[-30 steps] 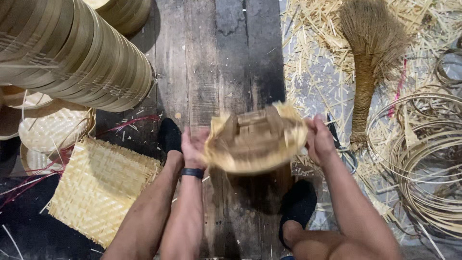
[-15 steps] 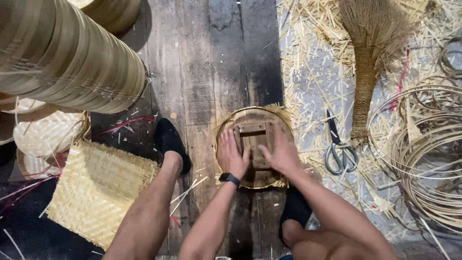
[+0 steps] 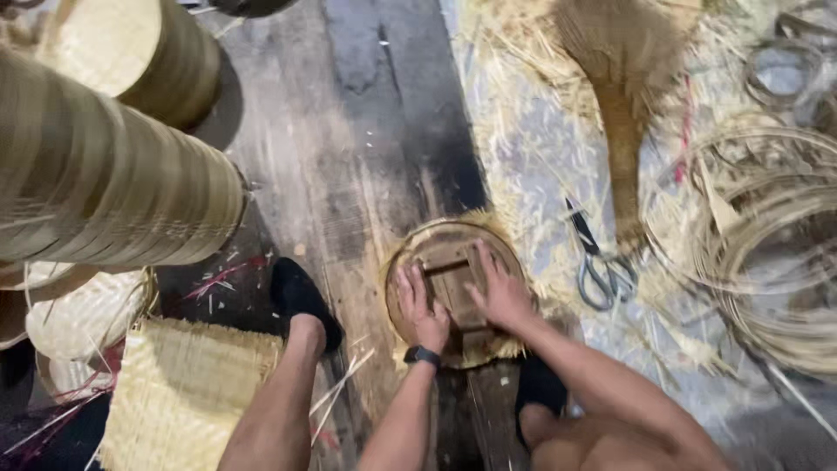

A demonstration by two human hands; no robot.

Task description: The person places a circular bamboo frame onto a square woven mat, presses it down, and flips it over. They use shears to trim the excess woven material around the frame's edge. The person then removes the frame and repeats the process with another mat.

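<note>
Round wooden form (image 3: 453, 262) under both flat, open hands, left hand (image 3: 422, 307), right hand (image 3: 497, 292), scissors (image 3: 597, 262) just beside its right edge.

Hands (image 3: 462, 301) have pressed the round basket (image 3: 453, 253) flat down.

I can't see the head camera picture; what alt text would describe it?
Seen from above, a person's left hand and right hand press flat on a round woven bamboo tray lying on a dark wooden board. Scissors and a straw broom lie to the right, stacked woven baskets to the left.
</note>
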